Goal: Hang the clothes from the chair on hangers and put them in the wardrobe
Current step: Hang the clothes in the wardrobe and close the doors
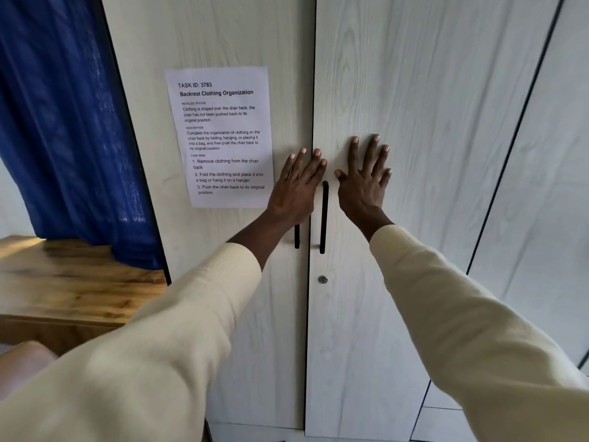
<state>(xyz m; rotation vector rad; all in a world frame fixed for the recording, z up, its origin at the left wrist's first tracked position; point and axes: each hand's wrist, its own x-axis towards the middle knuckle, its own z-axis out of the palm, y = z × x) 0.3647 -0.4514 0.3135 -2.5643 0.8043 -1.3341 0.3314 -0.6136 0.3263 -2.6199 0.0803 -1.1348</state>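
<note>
Pressing both flat, spread hands, left hand (294,186) and right hand (363,178), on the closed wardrobe (414,122) doors, I should push evenly beside the handles (324,216); no clothes visible.

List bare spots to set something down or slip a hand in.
Bare wooden tabletop, bordered by the blue curtain and the wardrobe. Crowded at the door seam: left hand and right hand flat beside the handles.
</note>
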